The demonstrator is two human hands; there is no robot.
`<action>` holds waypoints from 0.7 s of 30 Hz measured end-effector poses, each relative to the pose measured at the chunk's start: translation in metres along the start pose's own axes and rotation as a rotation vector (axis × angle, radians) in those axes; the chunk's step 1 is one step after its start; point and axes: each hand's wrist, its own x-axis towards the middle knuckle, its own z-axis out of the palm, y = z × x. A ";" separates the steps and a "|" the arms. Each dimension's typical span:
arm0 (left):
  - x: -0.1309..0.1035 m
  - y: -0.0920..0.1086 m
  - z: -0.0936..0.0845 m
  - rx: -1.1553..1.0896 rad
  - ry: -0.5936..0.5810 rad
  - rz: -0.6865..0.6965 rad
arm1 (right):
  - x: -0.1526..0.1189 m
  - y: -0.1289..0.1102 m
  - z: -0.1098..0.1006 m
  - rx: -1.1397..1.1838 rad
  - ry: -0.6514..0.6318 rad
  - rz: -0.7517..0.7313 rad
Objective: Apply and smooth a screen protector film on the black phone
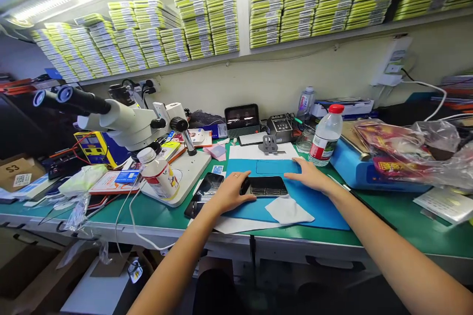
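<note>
A black smartphone [269, 186] lies flat, its glossy face reflecting the shelf, on a blue work mat [325, 211]. My left hand [233, 193] holds the phone's left end between thumb and fingers. Just beyond the phone's right end, my right hand [308, 174] is open over the mat, thumb and fingers apart and holding nothing. A crumpled white cloth [290, 210] rests at the near side of the phone. Another dark phone [212, 183] lies left of my left hand. A thin phone-shaped outline [271, 167] shows on the mat behind the held phone.
At left stand a microscope [127, 120] and a labelled plastic bottle [158, 174]. A red-capped bottle [327, 138] is close behind my right hand. A metal phone stand [270, 144] and a small screen [242, 117] are at the back. Plastic bags [417, 150] crowd the right.
</note>
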 end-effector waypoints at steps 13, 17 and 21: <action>0.004 0.001 0.008 -0.106 0.063 -0.024 | -0.147 -0.032 0.028 -0.365 -0.035 -0.411; 0.001 0.002 0.009 -0.123 0.057 0.012 | -0.161 -0.028 0.033 -0.322 -0.052 -0.513; -0.001 0.005 0.008 -0.121 0.063 0.024 | -0.161 -0.032 0.026 -0.178 -0.107 -0.486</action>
